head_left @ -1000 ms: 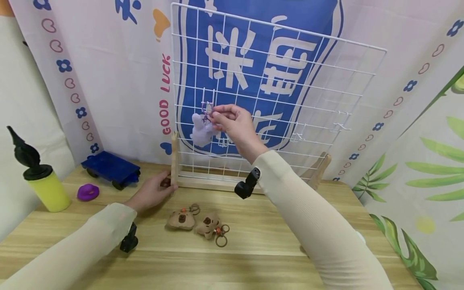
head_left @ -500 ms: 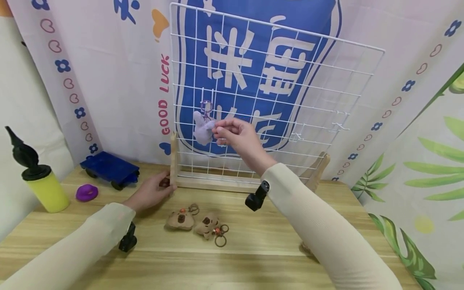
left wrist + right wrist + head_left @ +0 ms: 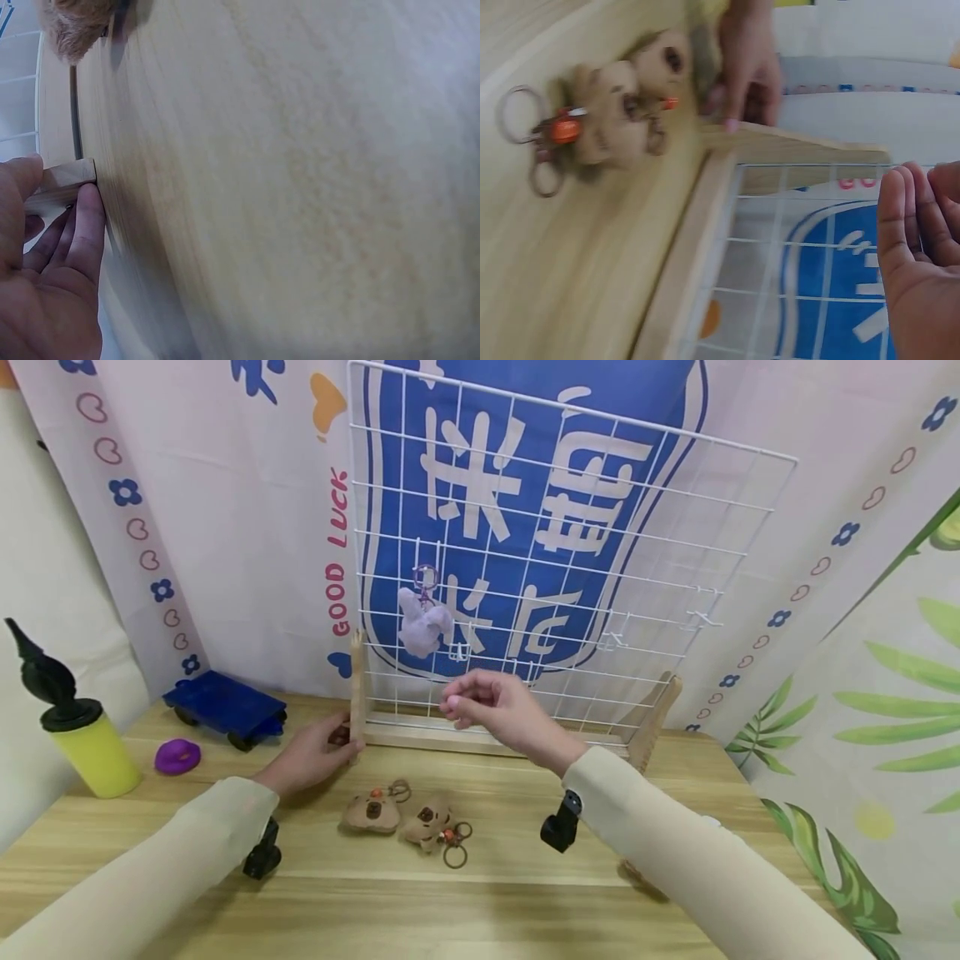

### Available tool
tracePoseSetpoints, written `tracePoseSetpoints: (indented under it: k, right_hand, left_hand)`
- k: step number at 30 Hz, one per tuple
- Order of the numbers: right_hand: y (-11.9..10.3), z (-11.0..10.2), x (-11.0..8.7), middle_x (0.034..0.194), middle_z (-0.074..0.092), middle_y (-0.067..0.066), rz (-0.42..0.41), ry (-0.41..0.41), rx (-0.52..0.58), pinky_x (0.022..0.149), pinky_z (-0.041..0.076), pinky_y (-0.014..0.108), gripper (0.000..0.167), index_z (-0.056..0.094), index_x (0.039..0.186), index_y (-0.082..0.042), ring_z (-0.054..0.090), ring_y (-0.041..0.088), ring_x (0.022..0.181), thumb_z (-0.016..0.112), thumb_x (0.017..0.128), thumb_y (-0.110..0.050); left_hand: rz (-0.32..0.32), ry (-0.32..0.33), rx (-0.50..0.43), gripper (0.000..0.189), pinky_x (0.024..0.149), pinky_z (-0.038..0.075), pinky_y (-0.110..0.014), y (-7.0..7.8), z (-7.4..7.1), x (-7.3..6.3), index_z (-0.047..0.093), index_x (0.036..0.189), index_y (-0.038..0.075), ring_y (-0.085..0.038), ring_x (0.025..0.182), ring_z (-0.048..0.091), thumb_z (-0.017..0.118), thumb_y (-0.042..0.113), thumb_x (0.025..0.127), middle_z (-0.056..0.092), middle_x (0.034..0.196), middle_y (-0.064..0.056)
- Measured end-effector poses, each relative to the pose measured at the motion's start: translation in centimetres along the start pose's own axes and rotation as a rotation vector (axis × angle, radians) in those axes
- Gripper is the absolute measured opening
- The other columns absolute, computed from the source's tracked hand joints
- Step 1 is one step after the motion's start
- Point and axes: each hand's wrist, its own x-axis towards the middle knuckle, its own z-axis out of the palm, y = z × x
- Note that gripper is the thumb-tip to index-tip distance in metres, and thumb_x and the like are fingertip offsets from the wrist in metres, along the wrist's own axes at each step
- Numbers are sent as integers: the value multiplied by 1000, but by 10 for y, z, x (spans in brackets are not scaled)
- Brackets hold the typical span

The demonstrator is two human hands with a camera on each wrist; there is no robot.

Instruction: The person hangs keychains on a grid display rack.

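My left hand (image 3: 311, 756) grips the left wooden end piece (image 3: 357, 689) of a white wire grid rack (image 3: 570, 407). In the left wrist view, thumb and fingers close on both sides of the wooden foot (image 3: 69, 175). A lavender plush rabbit keychain (image 3: 423, 628) hangs by its ring from a hook on the grid's left side. Below and right of it, my right hand (image 3: 510, 714) is in the air before the rack, fingers loosely bent and holding nothing. Two brown plush animal keychains (image 3: 372, 814) with orange beads and metal rings lie on the table in front.
Small white hooks (image 3: 613, 641) are fixed on the grid's right half. At the left stand a blue toy cart (image 3: 228, 706), a purple ring (image 3: 177, 757) and a yellow pump (image 3: 93, 756) with a black top. A printed curtain (image 3: 255, 527) hangs behind the rack.
My right hand has let go of the rabbit keychain and moved down and to the right, leaving it hanging on the hook. My left hand has stayed on the rack's wooden end.
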Motion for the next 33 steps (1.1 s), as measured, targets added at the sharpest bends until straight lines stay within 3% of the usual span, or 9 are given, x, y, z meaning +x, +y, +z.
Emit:
tracePoseSetpoints:
  k: [3,9,11,18,22,27,33]
  right_hand:
    - [14,4,-5,119,73,22,11,-39,-36,97,63,40,20,68,121,1,72,32,107,63,104,-9]
    - [44,15,-23,110,73,19,60,-127,-115,91,64,37,21,69,118,1,70,16,93,67,101,-11]
    - [54,19,-29,106,73,19,71,-150,-142,88,64,37,20,70,116,2,70,19,91,68,101,-12]
    - [84,33,-48,96,73,7,87,-225,-273,75,55,16,10,73,104,-2,62,7,83,71,97,-9]
    - [93,38,-58,93,74,9,84,-268,-307,73,54,13,5,73,99,0,61,5,79,71,95,-3]
    - [99,41,-67,90,72,7,90,-259,-317,71,53,13,5,72,96,0,59,4,78,74,93,-3]
    - [100,48,-70,82,68,0,111,-222,-366,64,50,15,17,70,90,-6,56,3,70,82,91,-18]
  left_hand:
    - [9,-3,2,49,99,58,-57,-1,-1,-1,49,145,-10,-42,117,67,62,16,106,68,126,-29]
    - [13,-3,-6,49,98,59,-56,-1,-1,-1,48,146,-11,-42,116,67,62,15,106,68,126,-29]
    - [15,-2,-6,49,98,58,-57,0,-1,-1,48,146,-11,-43,117,67,61,15,106,68,126,-30]
    - [10,-1,-3,50,99,58,-57,1,0,-1,47,146,-13,-45,118,67,61,14,106,67,128,-31]
    - [1,1,3,50,100,58,-57,1,0,-1,46,147,-13,-46,118,66,60,14,106,66,128,-31]
    - [3,-1,0,48,100,58,-57,1,0,-1,47,145,-13,-45,118,67,60,13,106,67,128,-31]
    - [4,1,-10,49,99,58,-57,1,0,-1,47,146,-13,-45,118,66,60,13,107,66,129,-31]
